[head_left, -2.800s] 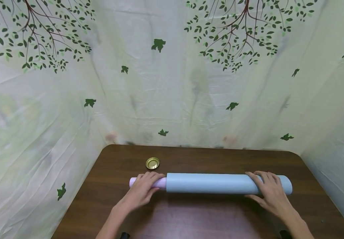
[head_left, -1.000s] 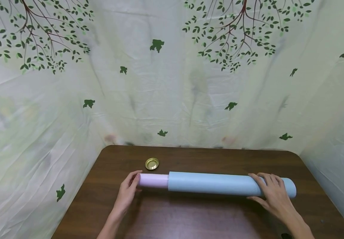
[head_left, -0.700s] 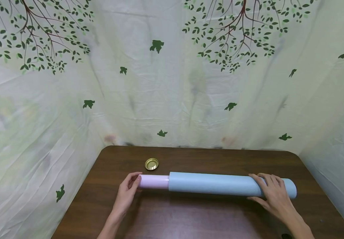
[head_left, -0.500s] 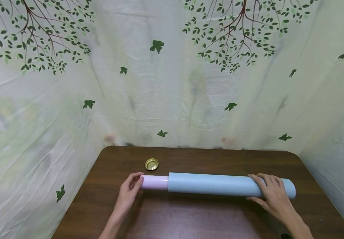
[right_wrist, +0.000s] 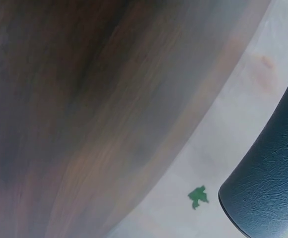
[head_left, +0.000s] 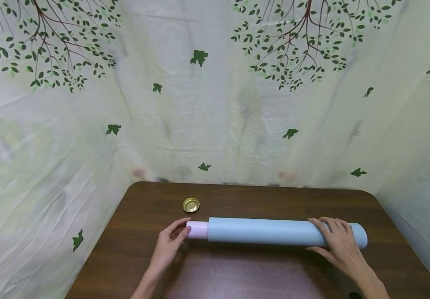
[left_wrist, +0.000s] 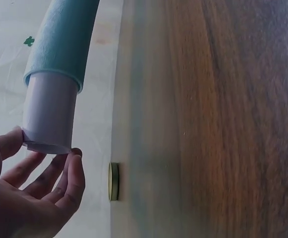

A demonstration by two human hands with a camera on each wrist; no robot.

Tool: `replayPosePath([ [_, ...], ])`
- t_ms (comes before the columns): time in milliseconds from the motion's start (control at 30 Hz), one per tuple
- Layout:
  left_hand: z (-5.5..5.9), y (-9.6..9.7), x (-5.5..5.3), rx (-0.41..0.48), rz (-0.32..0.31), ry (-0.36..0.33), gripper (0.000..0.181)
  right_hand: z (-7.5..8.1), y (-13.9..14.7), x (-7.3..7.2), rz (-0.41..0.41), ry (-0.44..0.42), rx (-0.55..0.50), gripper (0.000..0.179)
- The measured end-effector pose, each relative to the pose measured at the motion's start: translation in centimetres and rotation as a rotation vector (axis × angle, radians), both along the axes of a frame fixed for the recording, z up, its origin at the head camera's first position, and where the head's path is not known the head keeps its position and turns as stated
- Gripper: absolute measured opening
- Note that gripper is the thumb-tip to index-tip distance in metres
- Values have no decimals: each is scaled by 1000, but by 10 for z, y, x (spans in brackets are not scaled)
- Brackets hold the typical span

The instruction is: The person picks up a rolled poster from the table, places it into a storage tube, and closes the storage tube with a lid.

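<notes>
A long light blue tube [head_left: 260, 231] with a leather-like grain lies crosswise before me, held above the brown table. From its left end protrudes a short length of a narrower lilac tube [head_left: 198, 230]. My left hand [head_left: 169, 245] pinches the lilac tube's outer end, thumb on one side and fingertips on the other; the left wrist view shows thumb and fingers [left_wrist: 74, 178] right at that rim. My right hand [head_left: 338, 241] grips the blue tube near its right end, fingers over the top and thumb below. In the right wrist view the blue tube [right_wrist: 268, 183] shows, but the hand does not.
Behind the tubes, a small round gold lid [head_left: 191, 204] lies on the table [head_left: 274, 199], close to the left hand. A pale curtain [head_left: 222, 124] with printed leaves hangs beyond the table's back edge and along both sides.
My left hand has shifted from over the lilac tube to its outer end, then rightward with it. Less of the lilac tube protrudes from the blue one. The right hand has kept its hold.
</notes>
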State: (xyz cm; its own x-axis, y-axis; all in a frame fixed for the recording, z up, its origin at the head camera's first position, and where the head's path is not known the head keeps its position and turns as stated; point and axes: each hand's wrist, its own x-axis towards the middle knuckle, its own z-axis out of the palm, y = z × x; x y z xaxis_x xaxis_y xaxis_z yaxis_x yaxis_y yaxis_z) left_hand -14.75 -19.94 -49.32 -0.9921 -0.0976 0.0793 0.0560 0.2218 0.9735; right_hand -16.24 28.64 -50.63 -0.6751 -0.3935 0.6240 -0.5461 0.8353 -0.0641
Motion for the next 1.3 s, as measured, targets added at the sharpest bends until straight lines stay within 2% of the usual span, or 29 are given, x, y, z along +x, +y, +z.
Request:
replayPosePath([
  [300,-7,9,0,-2,-41,87,31,-1,-5,0,5,0,6,87],
  [567,-9,18,3,24,-69,58,34,-1,-7,-2,20,-18,17,86],
  [800,-11,22,3,11,-102,98,32,-2,-8,-3,30,-12,11,85],
  [1000,-12,24,2,-4,-110,73,32,-3,-9,-2,27,-6,5,86],
  [1300,-16,26,2,-9,-119,88,31,-4,-7,-2,23,-11,5,86],
])
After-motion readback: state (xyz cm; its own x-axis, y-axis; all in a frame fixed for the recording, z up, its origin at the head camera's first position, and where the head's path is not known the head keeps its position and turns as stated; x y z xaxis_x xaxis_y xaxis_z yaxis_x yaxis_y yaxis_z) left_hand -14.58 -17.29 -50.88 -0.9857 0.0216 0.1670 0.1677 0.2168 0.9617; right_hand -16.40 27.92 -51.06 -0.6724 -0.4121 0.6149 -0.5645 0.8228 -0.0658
